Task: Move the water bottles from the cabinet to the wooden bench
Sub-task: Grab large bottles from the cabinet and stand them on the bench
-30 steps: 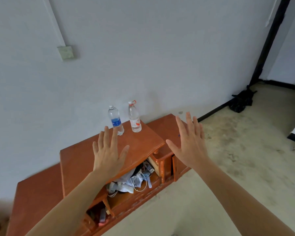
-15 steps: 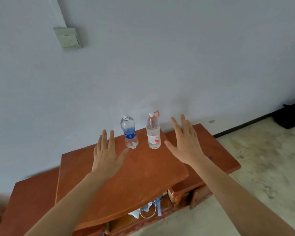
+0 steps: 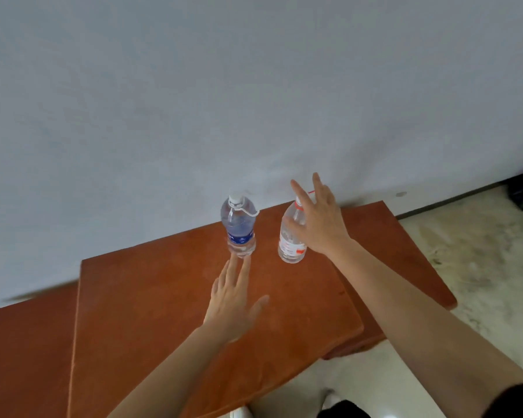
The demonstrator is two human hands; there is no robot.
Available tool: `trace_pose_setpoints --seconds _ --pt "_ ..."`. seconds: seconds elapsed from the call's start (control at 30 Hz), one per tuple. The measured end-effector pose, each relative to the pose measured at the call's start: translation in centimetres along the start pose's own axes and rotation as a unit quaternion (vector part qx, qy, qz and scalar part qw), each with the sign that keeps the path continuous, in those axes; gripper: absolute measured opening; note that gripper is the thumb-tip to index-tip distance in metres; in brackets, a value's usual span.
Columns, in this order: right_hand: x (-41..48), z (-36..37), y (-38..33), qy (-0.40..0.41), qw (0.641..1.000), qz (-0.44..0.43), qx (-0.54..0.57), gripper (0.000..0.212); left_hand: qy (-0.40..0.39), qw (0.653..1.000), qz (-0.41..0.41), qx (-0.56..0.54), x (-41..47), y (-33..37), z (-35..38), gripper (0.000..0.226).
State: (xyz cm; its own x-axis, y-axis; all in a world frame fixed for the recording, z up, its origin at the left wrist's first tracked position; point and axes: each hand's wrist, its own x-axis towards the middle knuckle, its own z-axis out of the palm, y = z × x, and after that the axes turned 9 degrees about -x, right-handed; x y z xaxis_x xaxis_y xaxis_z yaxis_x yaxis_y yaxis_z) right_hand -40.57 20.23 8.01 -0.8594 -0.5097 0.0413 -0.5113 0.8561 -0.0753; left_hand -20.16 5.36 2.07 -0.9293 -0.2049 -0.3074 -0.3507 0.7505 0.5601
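Both bottles stand near the cabinet's (image 3: pixel 163 297) back edge. Right hand (image 3: pixel 320 220) cups the red-label bottle (image 3: pixel 289 242), fingers apart; left hand (image 3: pixel 234 300), fingers spread, nears the blue-label bottle (image 3: pixel 239 227).

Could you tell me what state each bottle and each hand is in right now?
Blue-label bottle: upright on the cabinet top, capped, not held.
Red-label bottle: upright, right hand beside it, grasp not closed.
Left hand: open, fingers toward the blue-label bottle.
Right hand: open, fingers spread.

Bare room: wooden cabinet (image 3: pixel 194 297), plain wall (image 3: pixel 254 101)
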Motion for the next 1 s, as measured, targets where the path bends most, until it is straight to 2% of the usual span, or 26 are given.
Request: trace_pose_setpoints --seconds 0.1,0.17,0.33,0.4,0.47,0.7,0.8,0.9,1.0 --pt "3.0 2.1 2.1 -0.024 0.999 -0.048 -0.004 0.064 -0.036 0.999 0.007 -0.013 2.2 1.1 2.0 0.089" --pt "3.9 3.0 4.0 -0.044 0.995 -0.075 0.049 0.05 -0.05 0.998 -0.009 -0.03 3.7 1.8 3.3 0.091" --pt "3.6 4.8 10.9 0.015 0.973 -0.135 0.187 0.035 -0.038 0.991 -0.102 -0.077 9.4 5.3 7.3 0.104" --pt "3.2 5.6 14.3 0.021 0.959 -0.121 0.254 0.031 -0.029 0.983 -0.151 -0.099 12.2 6.7 8.9 0.114" --pt "2.8 6.5 18.2 0.015 0.944 -0.096 0.316 0.028 -0.023 0.981 -0.167 -0.096 15.4 8.2 10.6 0.124" --pt "2.5 9.0 26.1 -0.039 0.874 -0.011 0.484 0.033 -0.041 0.993 -0.106 -0.041 25.7 11.4 13.6 0.146" --pt "2.2 9.8 29.1 -0.072 0.865 0.024 0.495 0.033 -0.006 0.991 -0.129 -0.029 26.9 13.2 15.0 0.122" --pt "1.8 10.2 31.8 -0.148 0.876 0.048 0.456 0.044 0.034 0.991 -0.129 0.031 26.0 15.3 16.1 0.092" --pt "1.2 10.4 33.3 -0.251 0.886 0.032 0.389 0.057 0.05 0.988 -0.142 0.041 22.8 15.8 17.4 0.084"
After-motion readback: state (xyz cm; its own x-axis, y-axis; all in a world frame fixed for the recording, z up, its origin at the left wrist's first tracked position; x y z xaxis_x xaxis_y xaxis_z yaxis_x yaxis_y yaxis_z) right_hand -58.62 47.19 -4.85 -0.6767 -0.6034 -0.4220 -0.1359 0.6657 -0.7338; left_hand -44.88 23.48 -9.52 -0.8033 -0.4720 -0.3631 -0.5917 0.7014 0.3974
